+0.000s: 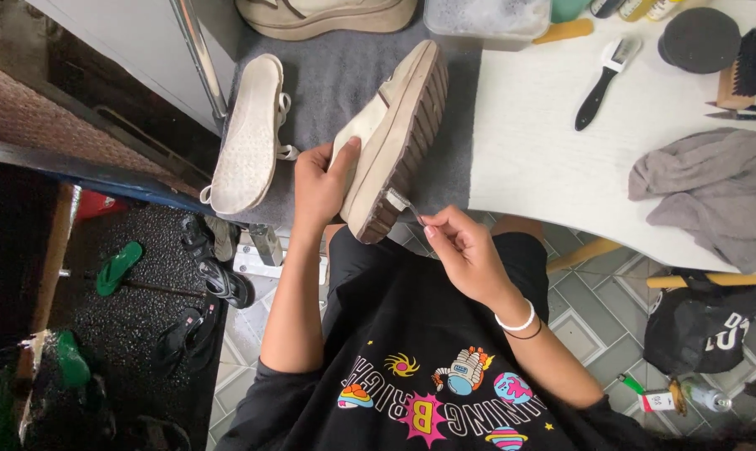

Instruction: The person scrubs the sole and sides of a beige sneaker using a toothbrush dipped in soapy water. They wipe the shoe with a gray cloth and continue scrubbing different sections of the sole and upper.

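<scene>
Grey felt matting (345,83) covers the work surface at twelve o'clock, with a white desk (545,159) running off toward two o'clock. The left hand (321,179) is clamped around the upper of a cream platform shoe with a ridged brown sole (395,138), tipped on its side at the centre with the sole facing three o'clock. The right hand (461,246) pinches a thin metal pick (401,200), its tip at the heel end of the tread. I judge the grooves only partly picked out; how much dirt remains is too small to tell. A matching cream shoe lying sole-up (248,134) waits at ten o'clock, untouched. At twelve o'clock a clear plastic tub (487,18) holds what looks like foamy water. A black-handled brush (605,79) and a crumpled grey cloth (712,196) lie on the desk.
</scene>
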